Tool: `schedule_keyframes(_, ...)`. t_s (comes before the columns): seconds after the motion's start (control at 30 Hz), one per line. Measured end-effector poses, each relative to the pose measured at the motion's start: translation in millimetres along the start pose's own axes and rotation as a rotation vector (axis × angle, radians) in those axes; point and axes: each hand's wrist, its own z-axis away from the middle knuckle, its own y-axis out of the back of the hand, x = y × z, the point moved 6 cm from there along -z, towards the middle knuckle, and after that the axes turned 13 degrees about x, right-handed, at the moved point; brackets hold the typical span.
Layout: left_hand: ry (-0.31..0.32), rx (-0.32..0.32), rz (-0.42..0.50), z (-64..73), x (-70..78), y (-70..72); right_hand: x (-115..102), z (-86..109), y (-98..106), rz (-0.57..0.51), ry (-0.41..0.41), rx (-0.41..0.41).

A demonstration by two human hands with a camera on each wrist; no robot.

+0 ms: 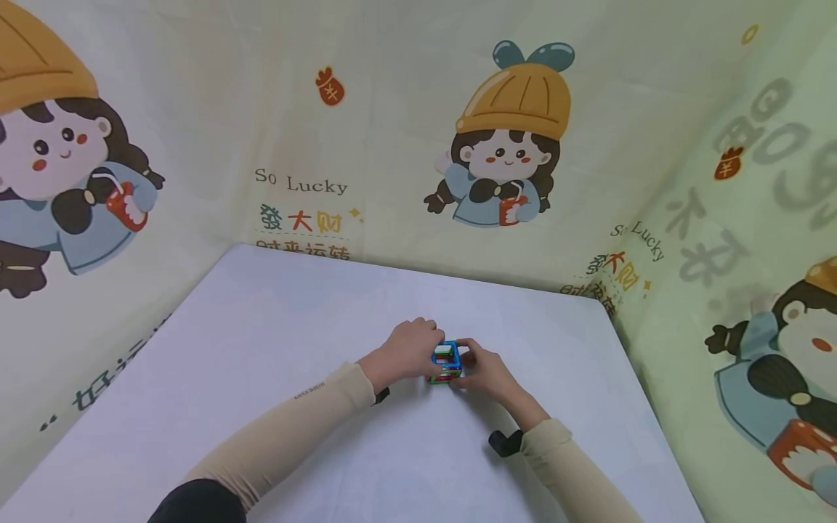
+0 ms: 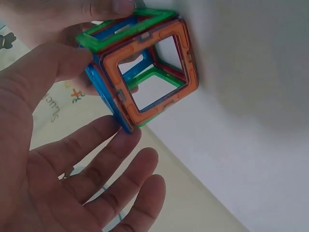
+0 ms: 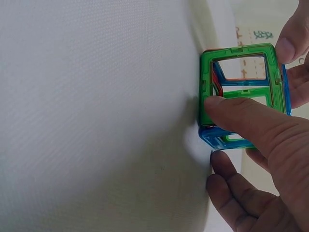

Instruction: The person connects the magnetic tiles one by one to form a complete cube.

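Note:
An open-framed cube of magnetic tiles (image 1: 446, 375) sits on or just above the white table (image 1: 314, 319), between both hands. Its blue tile (image 1: 458, 354) faces up in the head view. In the left wrist view an orange tile (image 2: 112, 72) forms one side; in the right wrist view a green tile (image 3: 244, 50) forms another. My left hand (image 1: 408, 350) pinches the blue tile's edges between thumb and a fingertip, the other fingers spread away. From the other side my right hand (image 1: 489, 372) grips the cube, its thumb across the green tile; part of its fingers is hidden.
A pale printed cloth with cartoon figures (image 1: 510, 174) hangs behind the table and along its sides. Black wrist camera mounts (image 1: 505, 443) stick out near both cuffs. Table surface stretches around the hands on all sides.

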Motion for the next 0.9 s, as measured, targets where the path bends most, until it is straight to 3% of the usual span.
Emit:
schedule_keyframes(0.23, 0.029, -0.013, 0.053, 4.1, -0.9, -1.0, 2.0, 2.8, -1.0, -0.004, -0.010, -0.003)
schedule_keyframes(0.47, 0.026, -0.002, 0.009, 2.3, 2.4, -1.2, 3.5, 0.8, 2.2, 0.006, -0.016, 0.009)
schedule_keyframes(0.6, 0.046, -0.007, 0.028, 3.6, 3.0, -5.5, 6.3, 1.8, 0.4, 0.002, -0.026, 0.009)
schedule_keyframes(0.77, 0.089, -0.007, 0.125, 13.8, -6.2, -14.9, 10.7, 4.7, -6.7, -0.004, -0.008, -0.096)
schedule_keyframes(0.9, 0.127, 0.001, 0.152, 10.6, -37.7, -11.5, 19.9, -3.4, 6.6, -0.036, 0.049, -0.262)
